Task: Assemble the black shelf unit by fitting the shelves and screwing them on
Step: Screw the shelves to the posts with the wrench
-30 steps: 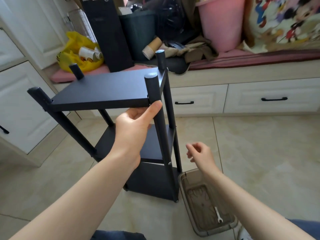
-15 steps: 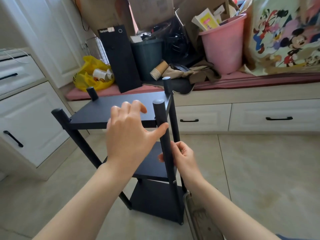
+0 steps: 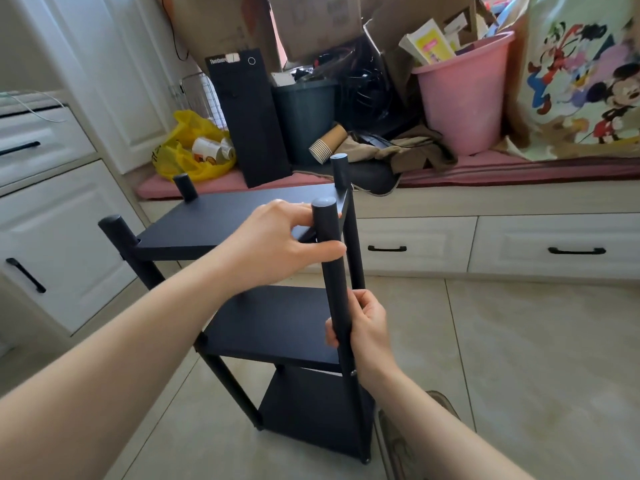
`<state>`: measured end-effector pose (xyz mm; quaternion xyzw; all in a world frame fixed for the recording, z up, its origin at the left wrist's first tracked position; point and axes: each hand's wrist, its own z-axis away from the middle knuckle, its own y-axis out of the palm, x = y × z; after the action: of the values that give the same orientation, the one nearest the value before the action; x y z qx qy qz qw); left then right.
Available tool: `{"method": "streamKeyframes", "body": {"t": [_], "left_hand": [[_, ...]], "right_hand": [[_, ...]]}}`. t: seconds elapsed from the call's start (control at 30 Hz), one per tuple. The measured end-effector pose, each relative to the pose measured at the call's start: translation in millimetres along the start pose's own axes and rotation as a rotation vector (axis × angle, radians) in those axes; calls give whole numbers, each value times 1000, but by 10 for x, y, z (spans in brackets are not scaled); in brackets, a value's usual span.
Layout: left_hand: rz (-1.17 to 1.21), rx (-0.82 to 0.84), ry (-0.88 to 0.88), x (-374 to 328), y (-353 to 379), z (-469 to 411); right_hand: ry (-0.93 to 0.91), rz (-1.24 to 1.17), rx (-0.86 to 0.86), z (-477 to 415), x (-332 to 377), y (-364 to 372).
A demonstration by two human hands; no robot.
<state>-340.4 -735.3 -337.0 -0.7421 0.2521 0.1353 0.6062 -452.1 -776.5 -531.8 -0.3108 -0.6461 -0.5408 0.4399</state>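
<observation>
Head view. Shelf unit (image 3: 273, 320) stands upright on the tiled floor (image 3: 519, 341), centre frame, just in front of a bench with white drawers (image 3: 415, 244). Three black shelves sit between four round posts: top shelf (image 3: 214, 220), middle one, bottom shelf (image 3: 311, 414) close to the floor. All four post tops stick up above the top shelf.

Left hand (image 3: 273, 244) is at the near-right corner of the top shelf. Its fingers are curled in behind the near-right post (image 3: 334, 282) and the thumb is pressed across the post's front, so the post is clasped at shelf level.

Right hand (image 3: 367, 327) is lower on the same post, between the top and middle shelves. It is wrapped round the post; fingertips (image 3: 330, 336) show on the post's left side and the thumb lies along the right.

A small pale fastener shows on this post at middle-shelf height; too small to tell more.

Low right, a brownish tray (image 3: 388, 441) lies on the floor beside the unit's foot, mostly hidden by the right forearm.

Bench top has a pink cushion (image 3: 519, 166) carrying a yellow bag (image 3: 187, 157), black computer tower (image 3: 247, 123), dark bin (image 3: 304, 119), stack of paper cups (image 3: 327, 145), pink bucket (image 3: 464, 98) stuffed with paper, and a cartoon-print cloth (image 3: 585, 81). White cabinets (image 3: 52, 237) are at left.
</observation>
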Motion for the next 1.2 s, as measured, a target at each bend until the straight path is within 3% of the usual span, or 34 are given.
{"method": "streamKeyframes", "body": {"t": [0.2, 0.73, 0.97, 1.2], "left_hand": [[115, -58, -50, 405, -443, -39], [538, -622, -331, 1570, -1246, 512], [778, -733, -424, 1918, -1064, 1090], [1049, -747, -539, 2380, -273, 1679]], "right_hand": [[-63, 27, 53, -254, 92, 443], [-104, 352, 257, -813, 213, 1863], [-181, 517, 368, -694, 44, 1958], [-211, 765, 390, -482, -357, 1656]]}}
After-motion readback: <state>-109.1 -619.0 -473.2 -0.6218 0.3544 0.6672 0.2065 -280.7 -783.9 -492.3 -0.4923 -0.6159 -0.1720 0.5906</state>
